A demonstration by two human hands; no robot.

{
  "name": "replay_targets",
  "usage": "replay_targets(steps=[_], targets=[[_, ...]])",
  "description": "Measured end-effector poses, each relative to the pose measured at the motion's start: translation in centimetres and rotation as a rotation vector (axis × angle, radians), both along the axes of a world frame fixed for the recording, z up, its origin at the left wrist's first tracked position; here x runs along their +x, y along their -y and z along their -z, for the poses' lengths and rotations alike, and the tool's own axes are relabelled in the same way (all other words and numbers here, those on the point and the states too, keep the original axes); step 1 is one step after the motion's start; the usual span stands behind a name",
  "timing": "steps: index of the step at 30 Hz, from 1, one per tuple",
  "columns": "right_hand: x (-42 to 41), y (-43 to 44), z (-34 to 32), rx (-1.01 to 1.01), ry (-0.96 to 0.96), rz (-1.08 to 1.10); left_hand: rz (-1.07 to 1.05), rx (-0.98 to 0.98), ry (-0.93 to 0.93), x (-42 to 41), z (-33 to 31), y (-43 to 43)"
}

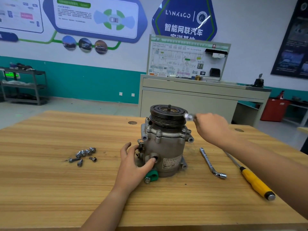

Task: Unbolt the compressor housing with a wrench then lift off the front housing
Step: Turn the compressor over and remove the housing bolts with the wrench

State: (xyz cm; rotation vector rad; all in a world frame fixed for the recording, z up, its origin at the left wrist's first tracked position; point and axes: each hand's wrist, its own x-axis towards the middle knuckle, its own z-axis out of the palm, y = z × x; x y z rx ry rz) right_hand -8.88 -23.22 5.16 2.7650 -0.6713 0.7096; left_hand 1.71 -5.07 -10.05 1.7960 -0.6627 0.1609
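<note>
Grey metal compressor (164,144) stands up on the wooden table (66,180), with one hand steadying it and one hand lifting a bolt away.

The left hand (135,162) is spread open and pressed flat on the side of the compressor, thumb by a round hole. The right hand (212,126) has its fingers pinched on a small shiny bolt (189,116), blurry, just beside the black pulley (168,114) on top. I think it is best to keep the body held tight so it does not tip, and drop this bolt with the loose bolts (84,155) on the left so none get lost. More bolt heads show around the top rim. The bent wrench (212,163) and a yellow screwdriver (251,179) lie on the table to the right.
</note>
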Motion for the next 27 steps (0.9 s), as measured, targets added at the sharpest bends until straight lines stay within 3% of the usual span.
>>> replay_targets(steps=[4,12,21,27], targets=[[-2.8,-1.6,-0.3,0.332,0.201,-0.107,0.001,-0.004,0.001,0.2,0.1,0.1],[-6.0,-3.4,-0.5,-0.083,-0.204,0.105,0.015,-0.009,0.000,0.0,0.1,0.0],[-5.5,-6.1,-1.3,-0.335,-0.478,0.106,0.016,-0.012,-0.009,-0.2,-0.2,0.0],[-5.5,-5.2,-2.3,-0.328,-0.529,0.073,0.013,-0.007,-0.003,-0.2,-0.2,-0.1]])
